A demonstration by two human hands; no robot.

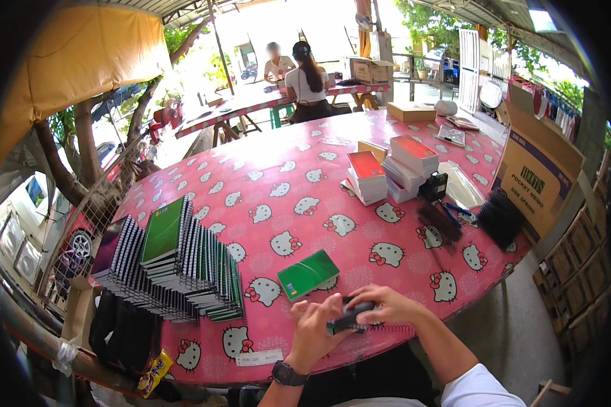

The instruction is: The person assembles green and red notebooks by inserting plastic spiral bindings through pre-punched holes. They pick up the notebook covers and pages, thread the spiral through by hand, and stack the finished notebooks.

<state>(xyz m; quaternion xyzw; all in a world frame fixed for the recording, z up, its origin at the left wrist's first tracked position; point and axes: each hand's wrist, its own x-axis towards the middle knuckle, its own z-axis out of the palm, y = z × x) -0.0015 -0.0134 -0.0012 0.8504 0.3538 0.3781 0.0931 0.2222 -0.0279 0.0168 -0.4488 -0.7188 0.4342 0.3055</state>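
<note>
My left hand (pixel 313 327) and my right hand (pixel 385 304) both grip a small spiral-bound notebook (pixel 356 319) with a dark cover, held just above the near edge of the pink cartoon-cat tablecloth (pixel 285 197). A black spiral binding sticks out to the right under my right wrist. A green notebook (pixel 307 273) lies flat on the cloth just beyond my hands. A black watch sits on my left wrist.
A large stepped stack of green and black spiral notebooks (pixel 173 268) fills the left side. Red-topped stacks of small pads (pixel 394 173) and black spiral coils (pixel 441 220) sit to the right, beside cardboard boxes (pixel 540 180). Two people (pixel 302 78) sit at a far table.
</note>
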